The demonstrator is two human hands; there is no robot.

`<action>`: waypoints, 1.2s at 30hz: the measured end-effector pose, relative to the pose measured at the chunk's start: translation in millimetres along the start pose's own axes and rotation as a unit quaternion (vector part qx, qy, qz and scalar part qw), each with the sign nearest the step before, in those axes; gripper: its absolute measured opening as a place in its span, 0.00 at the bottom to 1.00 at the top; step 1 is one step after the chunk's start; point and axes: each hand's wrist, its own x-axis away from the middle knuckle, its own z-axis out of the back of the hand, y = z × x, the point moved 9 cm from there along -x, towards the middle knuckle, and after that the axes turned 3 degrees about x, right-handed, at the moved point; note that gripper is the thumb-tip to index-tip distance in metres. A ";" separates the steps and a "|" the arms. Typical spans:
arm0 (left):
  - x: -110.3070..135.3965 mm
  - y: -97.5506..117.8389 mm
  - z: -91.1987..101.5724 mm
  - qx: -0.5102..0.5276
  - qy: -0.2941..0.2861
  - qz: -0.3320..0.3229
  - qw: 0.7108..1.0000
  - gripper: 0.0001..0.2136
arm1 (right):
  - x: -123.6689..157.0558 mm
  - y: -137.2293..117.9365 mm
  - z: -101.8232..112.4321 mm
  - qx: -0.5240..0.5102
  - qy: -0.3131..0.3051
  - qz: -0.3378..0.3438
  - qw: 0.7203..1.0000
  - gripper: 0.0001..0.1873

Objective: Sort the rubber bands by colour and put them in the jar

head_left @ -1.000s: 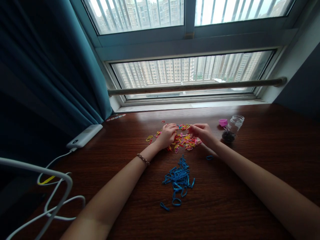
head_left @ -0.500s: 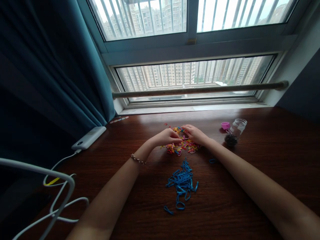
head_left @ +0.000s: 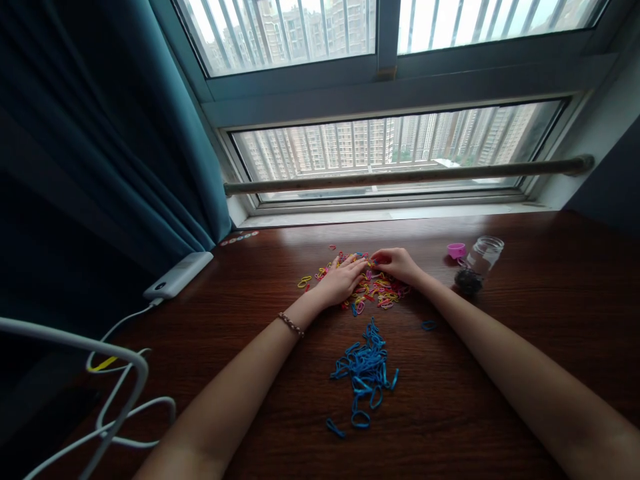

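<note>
My left hand [head_left: 341, 280] lies flat with fingers spread over the left part of a pile of mixed-colour rubber bands [head_left: 379, 289], mostly yellow, pink and red. At the far right edge of that pile, my right hand [head_left: 397, 263] has its fingertips pinched together among the bands; whatever is between them is too small to make out. Nearer to me lies a separate heap of blue rubber bands [head_left: 367, 363]. One blue band [head_left: 429, 325] sits alone by my right forearm.
On the right a clear jar [head_left: 484, 257] with dark contents leans tilted beside a pink cap [head_left: 456, 251]. A white power bank [head_left: 179, 275] with a cable [head_left: 145, 360] lies on the left, below a blue curtain [head_left: 200, 167]. The window ledge [head_left: 350, 220] borders the wooden table.
My left hand has gone from curled to flat and spread on the pile, uncovering yellow bands at its left. My right hand's fingers have drawn from extended into a pinch.
</note>
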 end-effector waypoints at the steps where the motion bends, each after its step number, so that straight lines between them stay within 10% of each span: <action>1: 0.3 -0.6 -0.9 -0.001 -0.003 0.004 1.000 0.17 | -0.7 1.0 0.2 -0.004 0.001 -0.003 1.000 0.11; 19: 1.6 -24.5 23.0 0.111 0.125 0.080 0.983 0.10 | -2.4 7.6 18.9 0.033 0.074 -0.069 0.994 0.08; 36: -3.1 -20.9 17.4 0.034 0.093 0.079 0.992 0.07 | -3.1 -3.4 7.2 -0.005 0.025 -0.049 0.998 0.11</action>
